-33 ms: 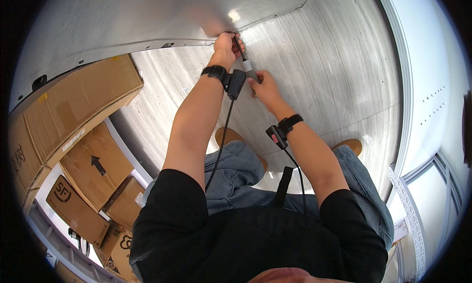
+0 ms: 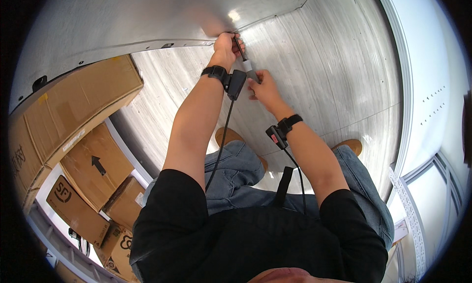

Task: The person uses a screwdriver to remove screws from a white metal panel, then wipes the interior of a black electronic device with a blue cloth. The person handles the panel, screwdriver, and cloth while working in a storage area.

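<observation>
Hands first: your left hand [image 2: 226, 44] is clenched around the dark handle of a slim hand tool with a dark shaft and a pale collar [image 2: 244, 59], up where the grooved silver metal floor [image 2: 314, 71] meets the smooth grey metal wall [image 2: 147, 17]. Your right hand [image 2: 264, 86] sits just below it, fingers pinched on the lower end of that same tool, so both hands grip it at once. The tool slants from the seam down toward you, its tip hidden behind your left hand. Each wrist wears a black strap carrying a small black box, with a thin black cable [image 2: 219, 145] running back along your forearms to your body. Your knees in blue jeans [image 2: 236, 170] and tan shoes [image 2: 351, 145] rest on the floor beneath your arms. Brown cardboard boxes [image 2: 73, 111] are stacked well apart at your left.
</observation>
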